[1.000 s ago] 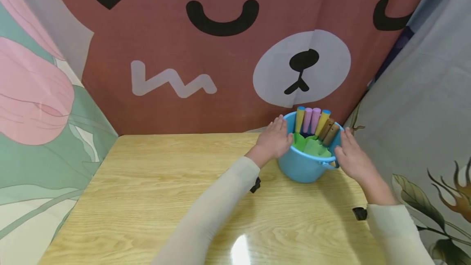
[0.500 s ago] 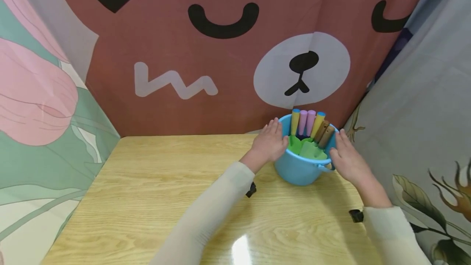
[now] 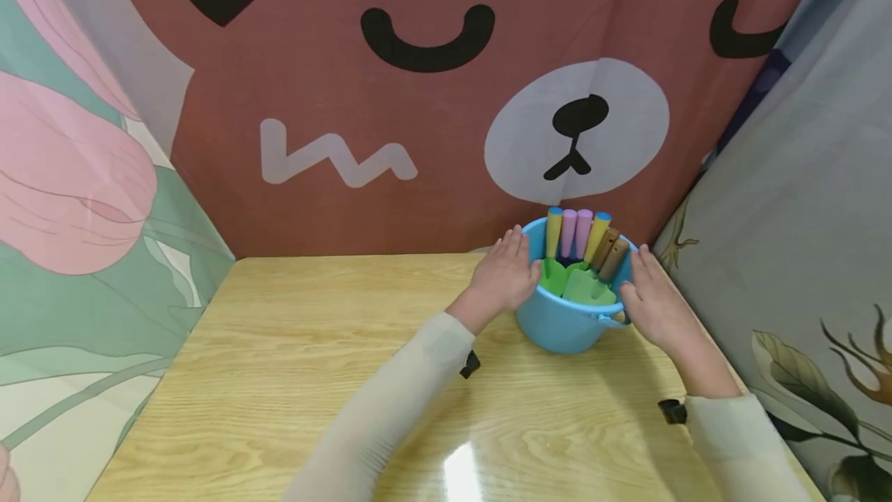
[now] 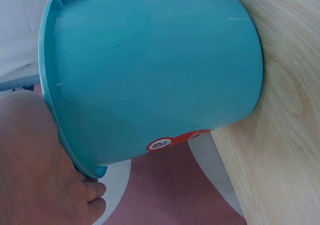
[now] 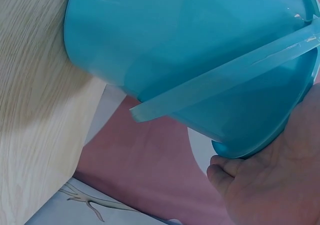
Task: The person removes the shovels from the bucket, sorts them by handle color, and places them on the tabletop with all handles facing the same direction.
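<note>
Wood-grain table [image 3: 279, 347]: right of centre, your left hand [image 3: 503, 276] and right hand [image 3: 658, 304], fingers straight, touch the blue bucket [image 3: 560, 329]; its red label [image 4: 182, 138] is unreadable.

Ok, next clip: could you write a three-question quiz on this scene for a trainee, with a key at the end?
1. How many purple handles are in the blue bucket?
2. Fill in the gap: the person's left hand touches the bucket's ____.
3. True or false: the bucket lies on its side.

Key
1: Two.
2: Rim.
3: False; it is upright.
</note>
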The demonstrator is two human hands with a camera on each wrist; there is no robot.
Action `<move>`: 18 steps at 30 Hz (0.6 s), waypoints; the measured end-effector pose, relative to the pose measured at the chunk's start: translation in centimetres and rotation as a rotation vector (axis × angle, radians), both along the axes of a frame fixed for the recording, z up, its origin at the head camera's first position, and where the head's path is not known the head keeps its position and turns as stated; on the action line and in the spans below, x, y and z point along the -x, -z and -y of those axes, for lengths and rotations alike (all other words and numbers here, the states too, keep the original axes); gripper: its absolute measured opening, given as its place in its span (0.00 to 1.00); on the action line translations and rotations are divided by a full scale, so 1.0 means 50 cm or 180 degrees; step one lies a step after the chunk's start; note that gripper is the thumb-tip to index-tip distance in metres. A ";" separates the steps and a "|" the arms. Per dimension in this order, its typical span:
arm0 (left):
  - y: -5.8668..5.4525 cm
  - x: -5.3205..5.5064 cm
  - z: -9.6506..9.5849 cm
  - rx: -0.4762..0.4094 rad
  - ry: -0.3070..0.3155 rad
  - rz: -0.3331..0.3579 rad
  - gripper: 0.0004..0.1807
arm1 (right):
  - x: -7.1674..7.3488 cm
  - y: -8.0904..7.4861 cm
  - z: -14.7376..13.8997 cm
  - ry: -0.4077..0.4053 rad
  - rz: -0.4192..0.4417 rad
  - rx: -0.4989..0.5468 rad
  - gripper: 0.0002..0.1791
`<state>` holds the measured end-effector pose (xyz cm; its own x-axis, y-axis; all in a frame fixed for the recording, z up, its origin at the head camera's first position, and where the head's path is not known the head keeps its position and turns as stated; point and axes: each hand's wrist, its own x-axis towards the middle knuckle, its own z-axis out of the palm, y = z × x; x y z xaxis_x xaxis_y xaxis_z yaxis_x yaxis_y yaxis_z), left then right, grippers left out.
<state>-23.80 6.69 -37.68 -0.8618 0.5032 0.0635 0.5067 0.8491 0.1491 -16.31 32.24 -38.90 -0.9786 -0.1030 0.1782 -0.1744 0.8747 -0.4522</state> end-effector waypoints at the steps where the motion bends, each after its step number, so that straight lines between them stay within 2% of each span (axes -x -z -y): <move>1: 0.000 -0.001 0.003 -0.0004 0.0001 0.0001 0.36 | -0.001 0.000 0.003 0.0003 0.0008 0.0001 0.36; 10: -0.002 -0.016 0.025 -0.0017 -0.0024 -0.0004 0.37 | -0.008 0.002 0.023 0.0027 0.0121 0.0011 0.36; 18: -0.003 -0.023 0.044 0.0005 -0.0046 -0.0041 0.37 | -0.012 -0.003 0.042 -0.0038 0.0108 0.0080 0.36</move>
<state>-22.64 4.47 -37.51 -0.8682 0.4907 0.0739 0.4962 0.8566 0.1412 -15.72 30.14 -38.74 -0.9829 -0.1105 0.1475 -0.1688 0.8610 -0.4798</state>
